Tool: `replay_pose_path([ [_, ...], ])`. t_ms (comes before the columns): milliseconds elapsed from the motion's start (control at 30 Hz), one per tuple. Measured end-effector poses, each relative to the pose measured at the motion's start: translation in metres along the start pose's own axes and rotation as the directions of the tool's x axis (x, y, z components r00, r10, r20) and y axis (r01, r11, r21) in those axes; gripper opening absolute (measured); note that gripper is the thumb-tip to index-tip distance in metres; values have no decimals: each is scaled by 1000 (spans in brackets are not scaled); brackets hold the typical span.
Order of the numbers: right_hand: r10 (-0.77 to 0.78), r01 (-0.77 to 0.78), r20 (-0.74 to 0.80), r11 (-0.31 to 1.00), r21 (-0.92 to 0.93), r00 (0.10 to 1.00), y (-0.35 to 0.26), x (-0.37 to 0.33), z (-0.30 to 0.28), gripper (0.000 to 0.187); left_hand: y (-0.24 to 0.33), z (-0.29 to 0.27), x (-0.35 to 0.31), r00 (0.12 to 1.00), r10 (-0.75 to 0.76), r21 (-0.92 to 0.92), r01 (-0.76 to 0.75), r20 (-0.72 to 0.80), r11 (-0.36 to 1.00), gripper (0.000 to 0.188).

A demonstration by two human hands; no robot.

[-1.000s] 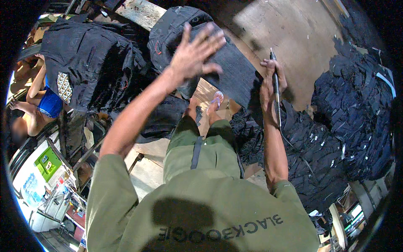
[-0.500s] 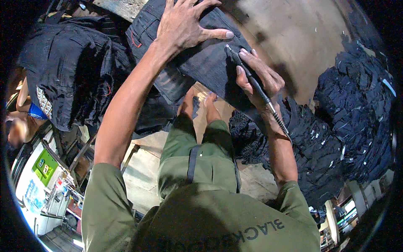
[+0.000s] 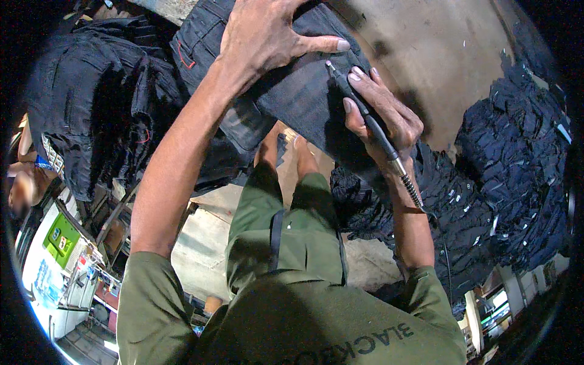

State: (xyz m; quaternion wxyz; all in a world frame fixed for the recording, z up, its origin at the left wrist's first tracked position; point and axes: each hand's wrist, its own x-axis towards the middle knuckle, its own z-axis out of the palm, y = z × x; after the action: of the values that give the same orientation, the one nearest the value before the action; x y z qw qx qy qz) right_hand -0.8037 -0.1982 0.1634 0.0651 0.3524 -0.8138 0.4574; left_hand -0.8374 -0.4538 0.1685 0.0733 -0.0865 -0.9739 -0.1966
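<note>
A pair of dark jeans [image 3: 298, 97] lies spread on the work surface, a red thread on its waist side. My left hand [image 3: 261, 39] presses flat on the cloth, thumb stretched out to the right; its fingertips run past the top edge of the picture. In my right hand [image 3: 386, 115] is a slim black pen-shaped handpiece [image 3: 371, 121] with a metal spring sleeve on its cord, gripped like a pencil. Its pale pinkish tip points up and left at the denim, just below my left thumb. Whether the tip touches the cloth I cannot tell.
More dark jeans [image 3: 91, 97] are heaped at the left. A large pile of dark garments [image 3: 511, 164] with small white tags spreads along the right. The brown table top [image 3: 438, 61] shows beyond my right hand. A person's arm [image 3: 24, 143] is at the far left.
My left hand has slid slightly up and left with the jeans. The right hand has shifted slightly right, while the handpiece tip stays close to the same spot.
</note>
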Motion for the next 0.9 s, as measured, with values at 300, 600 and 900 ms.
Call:
replay_pose_path([
  [300,4,-4,-9,1000,24,1000,-1,-2,0,26,1,1,-2,1000,-13,8,13,-13,1000,90],
  [600,61,-61,-85,998,2,995,-4,-10,-3,27,2,1,0,1000,-19,27,20,-6,999,90],
  [900,20,-21,-31,998,-53,999,0,-12,-2,29,1,3,0,1000,-13,24,13,-25,1000,88],
])
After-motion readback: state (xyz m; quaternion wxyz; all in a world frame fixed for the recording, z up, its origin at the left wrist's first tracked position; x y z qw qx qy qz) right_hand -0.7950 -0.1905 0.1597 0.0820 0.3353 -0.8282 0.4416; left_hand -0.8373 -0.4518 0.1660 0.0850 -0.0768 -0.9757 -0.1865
